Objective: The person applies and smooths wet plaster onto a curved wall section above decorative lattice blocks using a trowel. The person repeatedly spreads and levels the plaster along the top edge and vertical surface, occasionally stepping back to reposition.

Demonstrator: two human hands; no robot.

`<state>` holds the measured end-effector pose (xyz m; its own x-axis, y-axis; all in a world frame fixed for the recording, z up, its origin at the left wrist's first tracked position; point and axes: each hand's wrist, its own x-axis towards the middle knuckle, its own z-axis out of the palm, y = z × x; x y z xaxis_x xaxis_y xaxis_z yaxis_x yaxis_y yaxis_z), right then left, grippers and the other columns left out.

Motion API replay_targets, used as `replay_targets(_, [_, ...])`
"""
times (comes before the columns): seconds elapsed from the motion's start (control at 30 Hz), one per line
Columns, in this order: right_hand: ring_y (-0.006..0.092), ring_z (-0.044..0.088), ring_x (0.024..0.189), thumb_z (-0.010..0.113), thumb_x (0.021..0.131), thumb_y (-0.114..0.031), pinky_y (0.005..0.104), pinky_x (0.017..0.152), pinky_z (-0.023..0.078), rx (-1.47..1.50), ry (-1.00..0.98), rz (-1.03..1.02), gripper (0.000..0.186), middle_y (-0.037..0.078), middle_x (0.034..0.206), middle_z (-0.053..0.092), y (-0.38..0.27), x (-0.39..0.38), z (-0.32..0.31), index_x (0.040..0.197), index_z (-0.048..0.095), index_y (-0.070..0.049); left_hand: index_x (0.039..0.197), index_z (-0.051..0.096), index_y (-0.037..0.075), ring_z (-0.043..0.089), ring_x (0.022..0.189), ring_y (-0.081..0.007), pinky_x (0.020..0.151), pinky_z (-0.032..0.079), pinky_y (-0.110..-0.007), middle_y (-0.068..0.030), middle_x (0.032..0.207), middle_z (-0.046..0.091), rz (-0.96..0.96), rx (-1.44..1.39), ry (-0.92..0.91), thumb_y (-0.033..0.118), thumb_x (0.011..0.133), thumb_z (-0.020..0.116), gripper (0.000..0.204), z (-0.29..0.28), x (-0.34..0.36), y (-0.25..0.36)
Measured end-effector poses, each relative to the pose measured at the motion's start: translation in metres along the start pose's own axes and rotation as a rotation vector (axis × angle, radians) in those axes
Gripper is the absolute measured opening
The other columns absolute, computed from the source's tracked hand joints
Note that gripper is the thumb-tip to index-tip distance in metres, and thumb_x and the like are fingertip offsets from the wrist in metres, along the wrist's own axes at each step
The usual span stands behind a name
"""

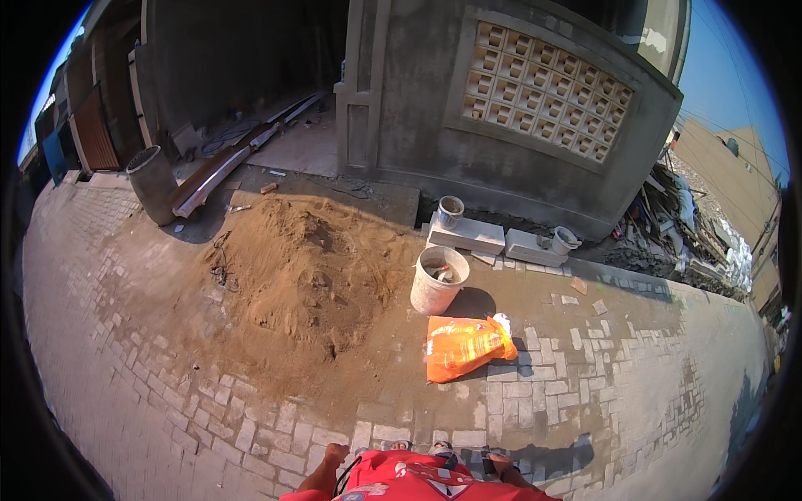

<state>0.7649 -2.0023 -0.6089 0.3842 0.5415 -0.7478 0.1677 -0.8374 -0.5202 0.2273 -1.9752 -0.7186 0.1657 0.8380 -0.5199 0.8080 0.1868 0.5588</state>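
Observation:
My left hand (pixel 336 452) hangs low at my left side, its fingers curled in, and I see nothing in it. At my other side, my right hand (pixel 499 462) looks closed beside a small dark shape; what it holds, if anything, is too small to make out. Both hands are apart from the things ahead. Nearest in front lies an orange bag (pixel 468 347) with a whitish bunched end. Just behind it stands a large whitish bucket (pixel 439 284) with tools or scraps inside. A broad heap of brown sand (pixel 305 267) spreads to the left.
Pale blocks (pixel 472 236) line the wall's foot, with a small bucket (pixel 450 212) on them and another bucket (pixel 565 240) farther right. A concrete cylinder (pixel 153 185) and long boards (pixel 205 182) stand left. Debris (pixel 681 221) lies far right. Brick paving (pixel 535 392) surrounds my feet.

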Motion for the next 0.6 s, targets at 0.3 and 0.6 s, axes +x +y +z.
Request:
replay_targets(0.3, [0.0206, 0.067, 0.076, 0.07, 0.08, -0.04, 0.0356, 0.064, 0.055, 0.024, -0.017, -0.036, 0.035, 0.009, 0.091, 0.07, 0.002, 0.021, 0.018, 0.1, 0.074, -0.011, 0.096, 0.072, 0.012, 0.065, 0.094, -0.0175, 0.078, 0.054, -0.032, 0.0015, 0.081, 0.069, 0.282, 0.728, 0.052, 0.024, 0.073, 0.075, 0.026, 0.001, -0.004, -0.017])
replay_targets(0.6, [0.0205, 0.068, 0.075, 0.068, 0.08, -0.043, 0.0351, 0.064, 0.053, -0.379, -0.131, -0.37, 0.037, 0.008, 0.086, 0.07, 0.015, 0.055, 0.002, 0.099, 0.073, -0.011, 0.094, 0.067, 0.009, 0.057, 0.054, -0.018, 0.057, 0.052, -0.033, -0.0043, 0.069, 0.062, 0.604, 0.536, 0.211, 0.016, 0.075, 0.071, 0.02, 0.004, 0.005, -0.04])
